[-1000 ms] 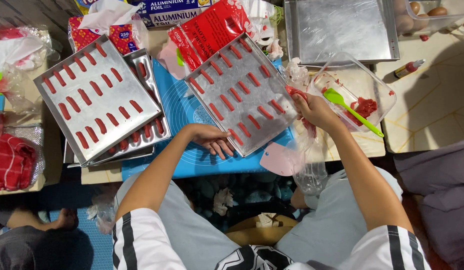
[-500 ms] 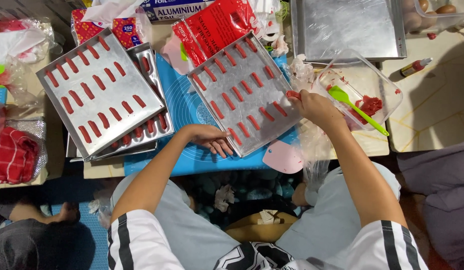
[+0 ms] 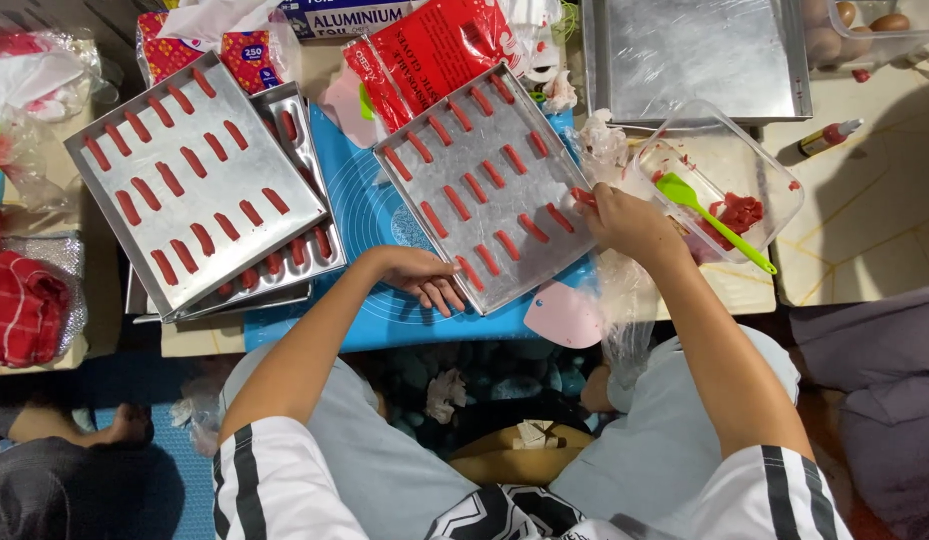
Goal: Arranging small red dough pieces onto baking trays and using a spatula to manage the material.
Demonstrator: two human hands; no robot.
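Observation:
A metal baking tray (image 3: 515,165) with rows of short red dough strips lies tilted on a blue mat (image 3: 370,215). My right hand (image 3: 630,222) grips the top of a clear piping bag (image 3: 620,310) at the tray's right edge, its red tip on the metal. The bag hangs down over the table edge. My left hand (image 3: 420,275) lies flat at the tray's near left edge, fingers spread and touching the rim.
Stacked trays (image 3: 200,185) of red strips stand at the left. At the right are a clear tub (image 3: 775,180) with a green spatula (image 3: 710,220), a pink scraper (image 3: 565,315), an empty steel tray (image 3: 695,55) and a small bottle (image 3: 830,137). Another person's foot (image 3: 105,430) shows lower left.
The view has shifted slightly. Both hands stay at the tray, the right one still at its right edge with the piping bag.

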